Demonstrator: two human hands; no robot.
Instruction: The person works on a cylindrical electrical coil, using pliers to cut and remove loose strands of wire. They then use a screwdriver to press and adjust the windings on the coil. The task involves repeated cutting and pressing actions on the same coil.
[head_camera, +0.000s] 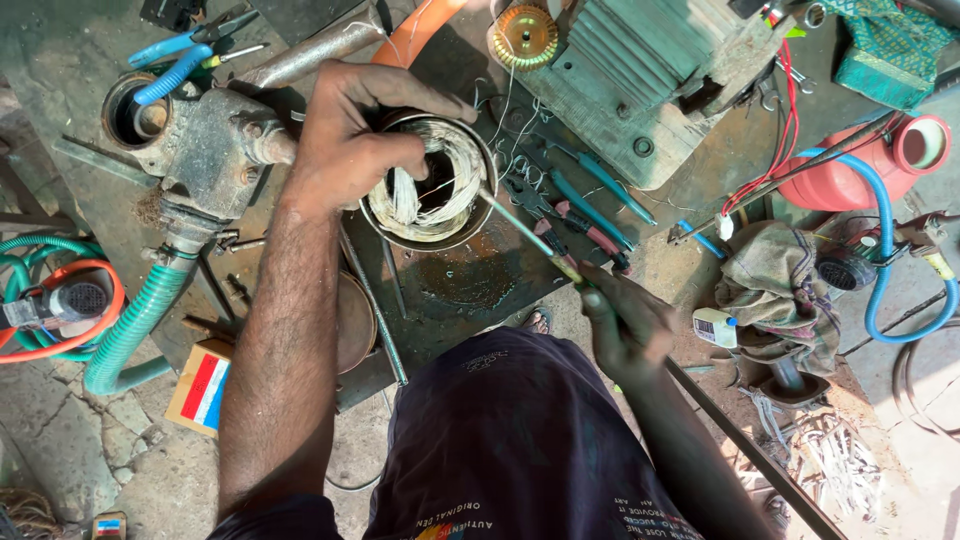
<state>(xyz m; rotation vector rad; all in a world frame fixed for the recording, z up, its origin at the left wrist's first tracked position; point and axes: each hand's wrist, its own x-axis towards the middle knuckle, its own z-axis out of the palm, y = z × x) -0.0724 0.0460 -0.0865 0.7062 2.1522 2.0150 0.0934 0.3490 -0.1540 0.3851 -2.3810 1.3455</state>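
Fingers of the left hand (345, 150) clamp the stator (430, 180) rim at frame centre, steadying it, while the right hand (625, 325) grips a thin tool (530, 232) poking its windings.

Harsh sunlight at right, deep shadow over centre, sharp focus, wide-angle bending at edges

Pretty cramped around the round motor stator (432, 180). The pump body (205, 150) sits just left of it, pliers (575, 215) and loose tools crowd the right, and a grey finned housing (640, 60) blocks the top. The only open gap is the dark metal plate (465, 285) below the stator, toward the knee.
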